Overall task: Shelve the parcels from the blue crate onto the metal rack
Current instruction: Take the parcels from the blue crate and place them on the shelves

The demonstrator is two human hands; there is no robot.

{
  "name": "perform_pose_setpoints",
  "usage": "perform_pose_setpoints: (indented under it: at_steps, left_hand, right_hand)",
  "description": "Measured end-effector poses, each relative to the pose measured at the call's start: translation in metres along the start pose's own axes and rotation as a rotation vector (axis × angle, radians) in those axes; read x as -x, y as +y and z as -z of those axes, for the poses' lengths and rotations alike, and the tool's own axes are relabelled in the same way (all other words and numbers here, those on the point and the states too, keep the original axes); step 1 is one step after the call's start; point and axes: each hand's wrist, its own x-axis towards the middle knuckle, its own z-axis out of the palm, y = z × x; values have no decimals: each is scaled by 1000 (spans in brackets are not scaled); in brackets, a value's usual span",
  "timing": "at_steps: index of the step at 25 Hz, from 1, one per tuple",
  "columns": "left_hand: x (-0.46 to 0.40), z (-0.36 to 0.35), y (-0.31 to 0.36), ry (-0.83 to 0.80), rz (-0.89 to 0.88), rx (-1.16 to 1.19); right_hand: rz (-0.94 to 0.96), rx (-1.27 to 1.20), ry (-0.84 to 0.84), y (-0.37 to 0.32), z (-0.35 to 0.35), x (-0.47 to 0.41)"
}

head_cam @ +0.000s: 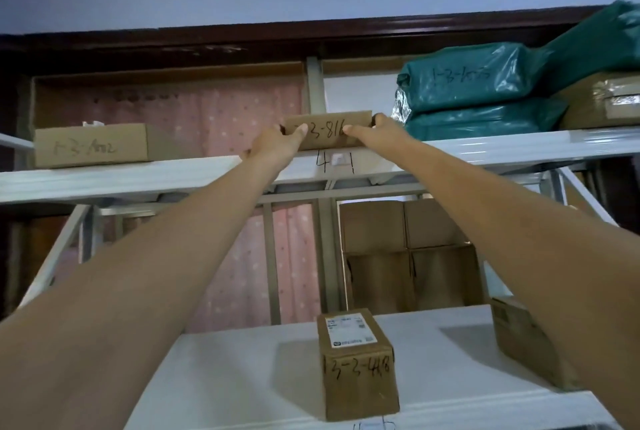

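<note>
On the rack's upper shelf (138,180), a flat box (329,131) sits at the front edge in the middle, held between the left hand (273,147) and the right hand (377,133). Another box (91,145) lies well to its left, and stacked bags (478,97) just to its right. On the lower shelf (242,377), a small box (358,363) stands near the front, with another (526,343) to its right and stacked cartons (408,256) behind.
</note>
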Motion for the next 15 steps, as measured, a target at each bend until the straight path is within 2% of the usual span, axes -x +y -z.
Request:
perform_pose_setpoints:
  at_steps: [5,9,12,15]
  left_hand:
    - [-5,-2,-11,-6,-25,-213]
    - [-4,-4,-16,-1,-55,-205]
    - [1,-1,-19,40,-101,-224]
    - [10,3,-25,129,-171,-177]
  right_hand:
    - [-45,130,-9,3,-7,-7]
    - [-73,246,19,5,-11,-6]
    - [-96,152,61,2,-11,1]
    - [-42,77,201,2,-14,18]
